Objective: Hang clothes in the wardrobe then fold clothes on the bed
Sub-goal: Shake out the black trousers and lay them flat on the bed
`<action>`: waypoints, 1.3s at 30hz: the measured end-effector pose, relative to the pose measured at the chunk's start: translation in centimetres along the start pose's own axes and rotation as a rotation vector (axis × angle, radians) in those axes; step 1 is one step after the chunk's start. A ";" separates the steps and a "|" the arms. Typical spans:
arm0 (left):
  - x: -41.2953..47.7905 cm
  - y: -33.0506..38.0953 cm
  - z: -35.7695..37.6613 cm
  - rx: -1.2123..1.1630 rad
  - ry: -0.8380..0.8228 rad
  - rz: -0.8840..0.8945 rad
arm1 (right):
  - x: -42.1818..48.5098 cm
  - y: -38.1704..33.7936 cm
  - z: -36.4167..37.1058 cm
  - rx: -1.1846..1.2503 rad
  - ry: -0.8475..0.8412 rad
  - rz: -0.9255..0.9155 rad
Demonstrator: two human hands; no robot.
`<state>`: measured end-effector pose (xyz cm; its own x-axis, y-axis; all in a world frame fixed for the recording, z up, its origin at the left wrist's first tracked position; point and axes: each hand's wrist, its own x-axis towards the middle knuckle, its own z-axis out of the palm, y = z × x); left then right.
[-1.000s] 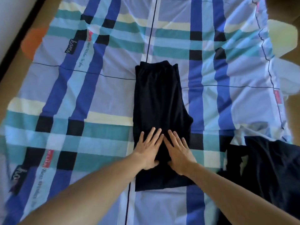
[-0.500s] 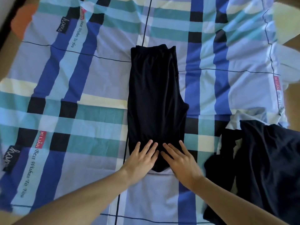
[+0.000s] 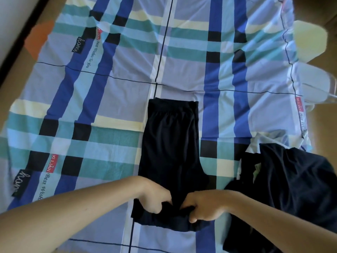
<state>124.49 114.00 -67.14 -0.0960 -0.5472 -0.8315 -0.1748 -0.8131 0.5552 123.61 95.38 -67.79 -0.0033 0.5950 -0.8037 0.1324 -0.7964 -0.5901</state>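
The plaid sheet [image 3: 109, 84] covers the bed almost edge to edge. There is plenty of bare sheet left of the black garment [image 3: 169, 143] and more beyond its far end. It is tighter on the right, where a dark heap of clothes [image 3: 295, 189] sits at the sheet's near right edge. The heap lies just beside the right forearm, and a strip of plaid separates it from the garment. A brown border runs down the left side, with an orange patch [image 3: 39, 40] at the far left corner. Past the right edge a pale yellow shape [image 3: 310, 41] pokes out, and a white one [image 3: 315, 84] lies below it.

The sheet is thin printed fabric in blue, teal, cream and black blocks. It is lightly wrinkled and crossed by fine dark lines. The garment is soft, matte and black, folded into a long narrow strip running away from the person at the middle of the bed. It has a gathered waistband at the far end. Its right edge flares outward low down, and the near end is bunched and lifted into a thick roll.

Now the hands. The left hand [image 3: 155, 198] and right hand [image 3: 206, 205] sit side by side at that near end, with only a sliver of black cloth between them. Both are clenched. The left hand's fingers curl down into the fabric, with a fold caught against the thumb. The right hand's fingers [image 3: 193, 219] wrap round the rolled hem and grip it firmly.
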 end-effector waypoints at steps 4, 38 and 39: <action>-1.9 -1.8 -5.0 0.006 0.249 -0.019 | -1.1 0.1 -6.0 0.050 0.216 0.049; 3.9 -8.3 -6.2 -0.780 1.228 0.047 | 6.9 4.7 -9.2 0.689 1.054 -0.043; 3.4 -7.1 -6.5 -0.759 1.226 0.069 | 5.6 4.4 -9.2 0.674 1.064 -0.069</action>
<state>131.78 116.67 -73.80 0.8717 -0.0945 -0.4807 0.3857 -0.4728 0.7923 133.28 96.18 -74.22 0.8494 0.1803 -0.4959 -0.3681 -0.4709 -0.8017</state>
